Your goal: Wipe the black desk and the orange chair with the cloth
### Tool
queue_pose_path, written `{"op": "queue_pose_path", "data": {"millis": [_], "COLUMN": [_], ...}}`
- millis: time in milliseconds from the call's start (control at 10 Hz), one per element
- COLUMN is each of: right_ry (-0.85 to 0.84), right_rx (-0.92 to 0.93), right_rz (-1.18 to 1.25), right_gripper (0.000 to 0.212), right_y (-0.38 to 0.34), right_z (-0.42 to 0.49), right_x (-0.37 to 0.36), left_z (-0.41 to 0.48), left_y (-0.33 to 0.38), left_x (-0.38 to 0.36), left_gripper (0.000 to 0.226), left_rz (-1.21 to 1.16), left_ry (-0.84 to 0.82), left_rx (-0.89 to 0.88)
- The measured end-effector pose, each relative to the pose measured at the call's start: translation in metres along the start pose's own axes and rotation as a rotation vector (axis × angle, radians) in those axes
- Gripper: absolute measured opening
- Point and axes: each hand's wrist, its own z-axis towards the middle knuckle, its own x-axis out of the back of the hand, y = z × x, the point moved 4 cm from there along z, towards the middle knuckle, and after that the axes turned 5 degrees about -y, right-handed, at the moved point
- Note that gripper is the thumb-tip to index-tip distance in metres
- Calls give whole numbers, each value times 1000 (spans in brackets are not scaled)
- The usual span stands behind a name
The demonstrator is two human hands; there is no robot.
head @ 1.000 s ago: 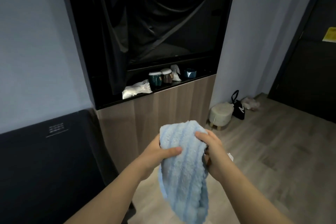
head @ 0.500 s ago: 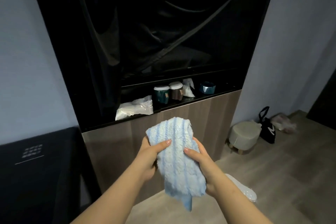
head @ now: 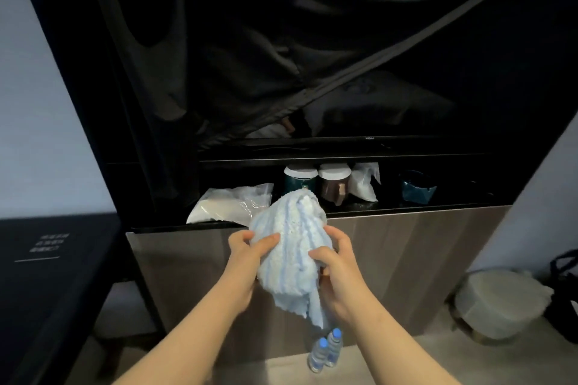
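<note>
Pale blue and fluffy, the ribbed microfibre cloth (head: 291,250) is bunched up in mid-air between both hands, in front of a wood-grain cabinet front (head: 406,259). The left hand (head: 247,262) grips the cloth's left side, thumb laid across the front of the pile and fingers curled behind it. The right hand (head: 339,272) clasps the right side, its fingers bent over the fabric near the middle, so the two hands sit close together with the cloth wedged between them. A loose tail of the cloth hangs down below the right wrist. At the far left a black desk surface with small white lettering (head: 47,259) runs toward the bottom of the view, well apart from the cloth. Behind the cloth a dark shelf ledge (head: 438,208) carries a clear plastic bag of white material (head: 231,205), a dark green jar with a white lid (head: 297,180), a brown mug-like jar with a white lid (head: 334,184), a second small white bag (head: 364,183) and a dark teal bowl (head: 417,187). Black draped fabric (head: 281,56) fills the recess above. On the floor just below the hands stand two small clear water bottles with blue caps (head: 325,352), and a round pale padded stool (head: 497,303) sits at the right.
</note>
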Motion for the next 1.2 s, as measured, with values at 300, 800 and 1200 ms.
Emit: {"op": "queue_pose_path", "data": {"millis": [300, 800, 1200], "right_ry": [-9, 140, -5], "right_rx": [-41, -10, 33], "right_rz": [-172, -712, -839], "right_gripper": [41, 44, 60], "right_y": [-6, 13, -5], "right_z": [116, 219, 185], "right_x": [-27, -51, -40], "left_z": [98, 186, 137], "left_y": [39, 48, 45], "left_x": [17, 35, 22], "left_gripper": [40, 49, 49], "left_rz": [305, 1375, 1269], "left_ry": [91, 114, 346], "left_rx": [-133, -20, -246]}}
